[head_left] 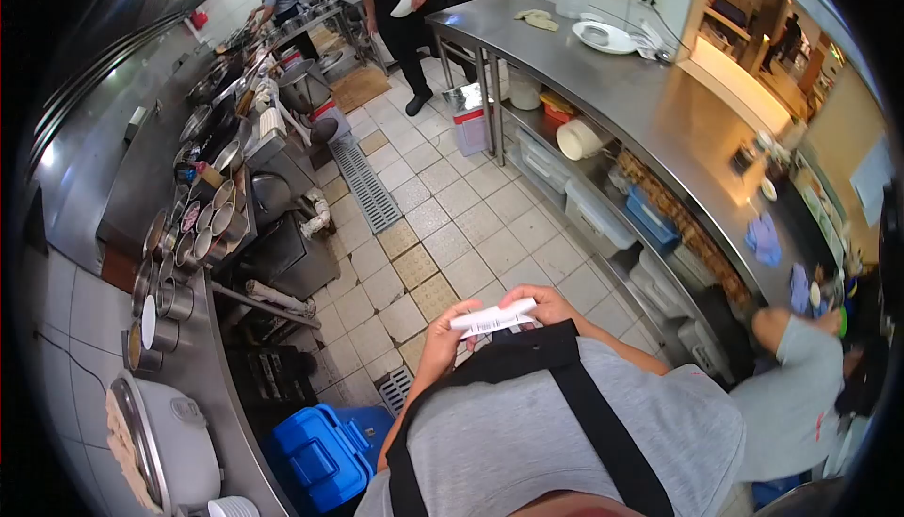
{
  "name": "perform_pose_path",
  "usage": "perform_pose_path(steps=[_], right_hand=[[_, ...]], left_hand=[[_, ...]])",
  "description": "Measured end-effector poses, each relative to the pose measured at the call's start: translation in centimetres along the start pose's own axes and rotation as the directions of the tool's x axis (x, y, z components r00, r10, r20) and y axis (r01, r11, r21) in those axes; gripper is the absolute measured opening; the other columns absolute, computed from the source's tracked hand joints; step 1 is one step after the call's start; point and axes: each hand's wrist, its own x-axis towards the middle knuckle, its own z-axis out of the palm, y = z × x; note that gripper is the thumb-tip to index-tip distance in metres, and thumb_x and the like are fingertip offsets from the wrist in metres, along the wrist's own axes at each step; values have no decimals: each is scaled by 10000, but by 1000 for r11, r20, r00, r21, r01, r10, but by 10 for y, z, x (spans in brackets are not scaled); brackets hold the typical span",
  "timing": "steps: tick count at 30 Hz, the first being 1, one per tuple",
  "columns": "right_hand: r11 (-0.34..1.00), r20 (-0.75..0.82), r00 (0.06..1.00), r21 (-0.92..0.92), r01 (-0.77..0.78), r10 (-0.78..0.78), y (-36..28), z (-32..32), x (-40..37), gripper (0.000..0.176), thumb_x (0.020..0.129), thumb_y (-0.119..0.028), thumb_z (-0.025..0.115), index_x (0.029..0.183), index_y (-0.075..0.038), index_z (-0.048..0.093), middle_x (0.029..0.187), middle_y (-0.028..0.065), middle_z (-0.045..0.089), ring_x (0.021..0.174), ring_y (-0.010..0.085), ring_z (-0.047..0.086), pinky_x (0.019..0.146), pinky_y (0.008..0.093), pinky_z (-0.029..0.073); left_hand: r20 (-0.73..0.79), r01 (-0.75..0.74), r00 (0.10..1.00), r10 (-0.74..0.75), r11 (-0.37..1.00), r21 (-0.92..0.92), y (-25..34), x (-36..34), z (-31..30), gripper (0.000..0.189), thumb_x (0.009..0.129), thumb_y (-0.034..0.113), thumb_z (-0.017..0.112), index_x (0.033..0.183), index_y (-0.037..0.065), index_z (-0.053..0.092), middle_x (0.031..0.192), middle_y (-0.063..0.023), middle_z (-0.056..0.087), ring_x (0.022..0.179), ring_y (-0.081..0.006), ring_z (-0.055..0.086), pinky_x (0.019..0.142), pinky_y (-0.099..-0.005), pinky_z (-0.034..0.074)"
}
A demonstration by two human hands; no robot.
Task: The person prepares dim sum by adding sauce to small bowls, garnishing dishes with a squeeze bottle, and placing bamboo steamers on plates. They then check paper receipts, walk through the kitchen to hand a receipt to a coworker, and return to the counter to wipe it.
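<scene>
Between both my hands, in front of the black apron (490, 366), is a white printed paper slip (493, 317). The dark print on it is too small to read. My left hand (443, 333) pinches the slip's left end with closed fingers. At the other end, my right hand (544, 302) grips it, with the thumb along the upper edge. The slip looks curled or folded, and some of the fingers are hidden behind it.
On the left are pans and pots (188, 234), a rice cooker (174, 442) and a blue bin (325, 456). A steel counter (603, 79) with shelves of tubs runs along the right. One co-worker (791, 395) is close at right; two people stand farther off.
</scene>
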Motion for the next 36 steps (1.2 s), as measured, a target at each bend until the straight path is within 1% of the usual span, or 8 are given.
perform_pose_path(steps=[8,13,19,23,27,31,35,36], right_hand=[[975,208,973,-215,-55,101,-83,-46,208,296,869,-107,502,1156,-39,533,738,39,594,580,93,538,517,237,438],[784,275,957,-613,99,94,-118,-91,326,307,855,-137,455,1134,-109,582,716,101,603,575,160,561,577,305,458],[956,66,992,-281,-82,104,-132,-156,436,316,857,-63,415,1111,-81,602,783,60,609,632,112,528,593,265,443],[996,-182,980,-52,74,-82,-129,-217,497,272,851,-26,402,1002,-25,628,798,40,594,615,88,492,545,210,398],[943,-399,917,301,144,-13,-112,-287,550,171,853,-37,421,796,-42,582,684,34,539,558,100,499,507,226,398],[946,-445,895,300,120,28,-112,-357,615,142,863,-38,440,796,-66,562,638,24,516,509,101,497,501,213,411],[972,-366,925,-236,16,-104,-141,-430,693,289,818,-60,531,1105,-92,533,788,23,555,643,111,525,584,237,464],[801,-279,954,-592,-83,-107,-151,-451,712,459,771,-101,598,1212,-118,469,910,55,559,733,149,534,681,275,476]], left_hand=[[-246,-159,961,125,980,-122,86,148,-77,269,889,106,488,1121,-28,511,903,-81,609,687,-111,548,571,-241,436],[-268,-152,960,81,955,-256,102,249,-139,264,851,67,494,1079,-61,531,878,-119,604,671,-146,543,561,-247,424],[-53,-119,992,111,971,-205,154,417,-196,187,834,48,472,925,-46,605,784,-110,595,644,-155,524,582,-261,414],[153,-57,986,66,997,-60,201,535,-191,173,819,26,456,859,-37,612,756,-98,586,643,-156,522,591,-255,410],[287,-105,955,68,988,114,218,644,-179,218,791,-39,399,791,-7,615,726,-73,572,635,-133,512,605,-232,406],[315,-126,945,90,987,95,218,740,-173,253,764,-53,363,765,5,609,684,-48,541,622,-123,503,609,-228,403],[142,-74,989,48,981,180,225,815,-182,263,801,-31,356,841,2,614,729,-51,570,625,-108,504,565,-222,405],[82,-32,996,19,986,162,233,830,-182,254,824,-12,364,896,4,608,732,-38,567,617,-100,498,560,-218,404]])
